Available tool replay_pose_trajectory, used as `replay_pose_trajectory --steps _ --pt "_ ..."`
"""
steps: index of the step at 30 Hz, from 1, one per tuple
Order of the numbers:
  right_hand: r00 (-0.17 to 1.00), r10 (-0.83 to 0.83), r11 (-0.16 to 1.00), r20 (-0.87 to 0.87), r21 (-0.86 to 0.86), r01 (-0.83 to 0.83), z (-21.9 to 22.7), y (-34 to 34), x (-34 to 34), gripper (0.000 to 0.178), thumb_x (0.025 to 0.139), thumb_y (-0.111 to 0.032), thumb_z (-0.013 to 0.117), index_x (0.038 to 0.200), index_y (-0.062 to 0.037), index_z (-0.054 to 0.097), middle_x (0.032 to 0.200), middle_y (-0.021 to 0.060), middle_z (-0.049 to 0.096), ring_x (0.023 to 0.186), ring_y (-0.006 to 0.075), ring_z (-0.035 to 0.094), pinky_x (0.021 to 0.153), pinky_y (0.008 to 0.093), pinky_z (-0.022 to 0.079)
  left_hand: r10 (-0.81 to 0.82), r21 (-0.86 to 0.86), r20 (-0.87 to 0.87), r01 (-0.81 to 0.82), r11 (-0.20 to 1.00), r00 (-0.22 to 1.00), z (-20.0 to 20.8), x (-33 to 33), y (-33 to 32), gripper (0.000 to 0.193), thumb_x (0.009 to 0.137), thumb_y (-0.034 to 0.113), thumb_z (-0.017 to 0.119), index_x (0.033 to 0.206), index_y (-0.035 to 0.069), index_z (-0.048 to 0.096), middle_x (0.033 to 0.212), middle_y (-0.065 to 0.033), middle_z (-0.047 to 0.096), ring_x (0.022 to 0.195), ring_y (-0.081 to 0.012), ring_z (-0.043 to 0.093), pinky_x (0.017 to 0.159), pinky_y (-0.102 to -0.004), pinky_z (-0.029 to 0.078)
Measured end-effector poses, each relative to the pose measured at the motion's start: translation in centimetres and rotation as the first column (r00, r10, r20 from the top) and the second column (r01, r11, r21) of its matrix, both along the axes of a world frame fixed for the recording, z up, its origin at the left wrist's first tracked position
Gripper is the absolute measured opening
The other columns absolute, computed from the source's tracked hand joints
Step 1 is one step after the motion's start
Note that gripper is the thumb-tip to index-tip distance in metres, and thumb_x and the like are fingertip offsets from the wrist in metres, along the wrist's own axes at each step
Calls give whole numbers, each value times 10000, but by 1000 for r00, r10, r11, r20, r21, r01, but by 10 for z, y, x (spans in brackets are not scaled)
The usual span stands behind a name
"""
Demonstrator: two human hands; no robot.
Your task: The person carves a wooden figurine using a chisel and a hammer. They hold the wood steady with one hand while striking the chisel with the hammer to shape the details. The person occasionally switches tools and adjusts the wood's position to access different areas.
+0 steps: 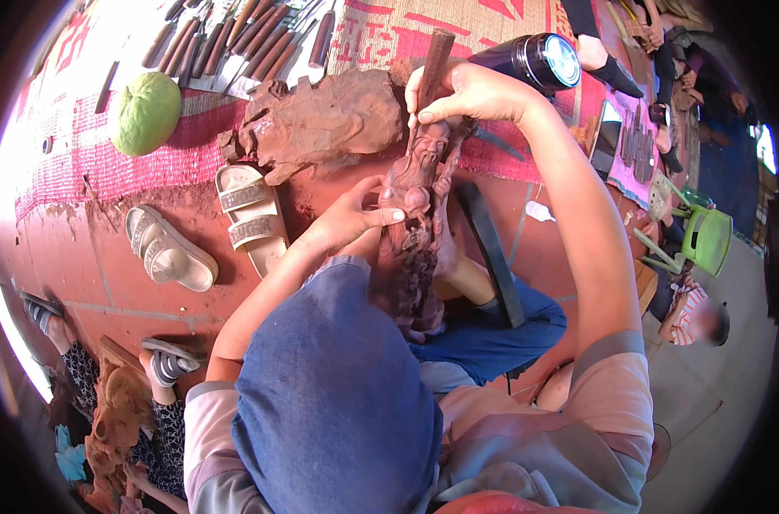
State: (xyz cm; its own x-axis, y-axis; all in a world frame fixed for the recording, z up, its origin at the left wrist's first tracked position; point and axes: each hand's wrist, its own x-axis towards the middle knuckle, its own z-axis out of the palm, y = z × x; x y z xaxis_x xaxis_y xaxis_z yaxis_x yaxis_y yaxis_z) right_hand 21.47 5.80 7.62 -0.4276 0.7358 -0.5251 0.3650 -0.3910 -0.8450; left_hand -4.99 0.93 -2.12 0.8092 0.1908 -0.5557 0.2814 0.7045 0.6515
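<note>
A reddish-brown carved wooden figure [428,154] of a bearded man leans upright between my legs, its lower part in shadow. My left hand [355,218] grips the figure's left side, thumb across its front at chest height. In my right hand [483,90] is a carving chisel [437,60], held by its brown wooden handle, which points up and away. Its lower end is beside the figure's head; the cutting tip is hard to make out. My fingers close round the handle. Behind the figure lies a rough slab of carved wood [325,120].
Many wooden-handled carving tools [256,38] lie on a red-and-straw mat [381,38] at the back. A green round fruit [145,113], a black flask [535,62], and beige sandals [171,248] surround me. A green chair [708,240] stands at right; other people sit nearby.
</note>
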Motion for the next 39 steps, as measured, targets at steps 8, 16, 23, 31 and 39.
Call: replay_pose_trajectory --steps 8,16,23,31,39 --pt "992 127 990 24 -66 -126 6 11 -1 130 830 -44 651 952 -30 611 950 51 667 944 144 616 892 290 462 30 14 31 -30 999 999 -10 0 -3 885 790 275 800 1443 -25 282 1320 -212 518 1253 -266 482 1074 -368 372" --pt "999 -37 999 24 -30 38 26 -3 4 114 839 -66 646 948 -42 620 944 44 683 876 120 626 771 268 496 14 32 16 -14 999 1000 -9 -3 -3 901 773 309 811 1444 -7 299 1300 -216 533 1241 -272 495 1069 -374 376" --pt "694 -719 547 -41 582 602 5 -102 -42 137 864 -48 696 968 -17 613 939 88 695 888 142 661 804 272 527 30 6 14 -30 1000 999 -1 -1 -1 917 777 301 809 1446 -31 276 1328 -217 511 1260 -273 477 1080 -374 364" --pt "633 -773 326 -39 832 449 -32 -142 -85 202 774 56 726 928 -17 617 1018 163 698 1046 282 665 911 363 539 45 -30 -5 -45 999 999 -11 -4 -6 893 790 268 800 1449 -25 274 1343 -219 502 1265 -271 473 1078 -376 366" --pt "679 -705 442 205 876 194 -29 -149 -102 228 712 41 745 905 -56 676 996 135 682 997 279 680 854 338 552 24 -90 0 -24 996 1000 -4 0 -4 835 815 221 775 1461 18 286 1376 -167 477 1315 -243 412 1123 -367 291"
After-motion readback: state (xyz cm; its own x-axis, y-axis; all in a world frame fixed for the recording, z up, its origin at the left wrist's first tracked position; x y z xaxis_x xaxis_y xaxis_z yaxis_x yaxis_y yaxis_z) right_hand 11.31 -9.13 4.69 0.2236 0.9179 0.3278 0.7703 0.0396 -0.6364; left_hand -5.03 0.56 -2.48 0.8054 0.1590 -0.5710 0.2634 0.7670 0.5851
